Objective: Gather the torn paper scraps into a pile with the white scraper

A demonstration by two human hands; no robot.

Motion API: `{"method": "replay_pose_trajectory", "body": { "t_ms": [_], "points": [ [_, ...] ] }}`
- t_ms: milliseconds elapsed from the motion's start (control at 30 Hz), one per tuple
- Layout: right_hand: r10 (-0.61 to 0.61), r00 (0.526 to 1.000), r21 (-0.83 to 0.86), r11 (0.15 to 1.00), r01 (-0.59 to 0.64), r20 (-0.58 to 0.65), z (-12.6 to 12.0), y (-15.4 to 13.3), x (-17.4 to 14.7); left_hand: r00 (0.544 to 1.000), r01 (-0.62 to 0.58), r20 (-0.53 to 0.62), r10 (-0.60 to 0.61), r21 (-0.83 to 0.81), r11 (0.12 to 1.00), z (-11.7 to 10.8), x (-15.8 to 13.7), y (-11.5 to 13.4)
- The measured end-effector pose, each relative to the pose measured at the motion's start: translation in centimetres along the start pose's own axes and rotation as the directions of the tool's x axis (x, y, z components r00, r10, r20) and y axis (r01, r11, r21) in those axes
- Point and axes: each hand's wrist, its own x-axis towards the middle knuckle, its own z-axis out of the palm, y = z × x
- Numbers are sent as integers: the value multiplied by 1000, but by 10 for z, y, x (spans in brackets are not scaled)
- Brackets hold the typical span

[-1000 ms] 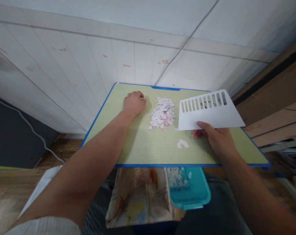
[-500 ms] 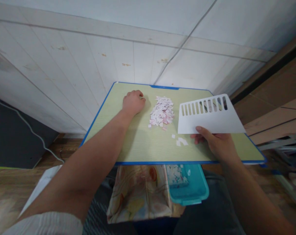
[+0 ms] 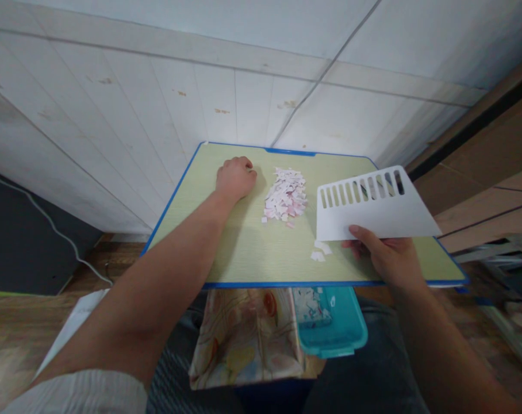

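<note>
- Below the paper pile, closest to the wearer: patterned cloth, sagging in the middle. Probably set at the lap to be within easy reach.
- Below the pile, off to its right: teal tub, beside the cloth; can't tell if touching. Whitish bits inside; the walls likely stop them scattering.
- Under and around the pile: pale green board, blue edging. Gives the paper a flat surface.
- Nearer than the pile, to its right: loose scraps, lying flat, apart from it.
- Right of the pile: right hand clamped on a white sheet at its near edge, thumb on top, fingers underneath. That grip likely keeps the sheet steady and leaves the slotted far side uncovered. Can't tell if the far edge touches the board.
- Pile itself: heaped white and pinkish bits, between the hands, neither touching it.
- Left of the pile: left hand, back up, fingers curled, well apart from the right. Can't tell if anything is inside; maybe just resting there.
- Beyond the pile: blue strip on the board's far edge, then panelled wall with grey cable.
</note>
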Motion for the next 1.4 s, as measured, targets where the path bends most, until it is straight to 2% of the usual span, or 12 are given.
{"method": "replay_pose_trajectory", "body": {
  "t_ms": [133, 300, 467, 667, 800, 933, 1033, 1267, 1400],
  "points": [
    [54, 998, 11, 998, -55, 24, -8, 4, -8, 1000, -3, -5, 3, -11, 1000, 0, 0, 0],
    [32, 996, 34, 999, -29, -87, -11, -1, -18, 1000, -3, -6, 3, 8, 1000, 0, 0, -1],
    [126, 991, 59, 991, -123, -38, -15, 6, -24, 1000, 4, 3, -4, 12, 1000, -2, -1, 0],
    [82, 968, 121, 991, -55, -235, -11, 12, -27, 1000, 8, 6, -8, 12, 1000, -3, -1, 2],
    [146, 971, 166, 979, -115, -189, -14, 18, -29, 1000, 11, 3, -11, 9, 1000, -2, 0, 1],
    [156, 971, 189, 975, -121, -181, -19, 23, -30, 1000, 9, -4, -9, 6, 1000, 0, 1, 0],
    [172, 981, 183, 971, -153, -91, -21, 24, -30, 1000, 6, -4, -6, 9, 1000, 0, 2, 0],
    [120, 991, 144, 983, -110, -60, -20, 20, -30, 1000, 7, -2, -7, 10, 1000, 0, 1, 1],
    [71, 997, 48, 996, -69, -40, -18, 13, -29, 1000, 0, -2, 0, 10, 1000, 0, 2, 0]
  ]
}}
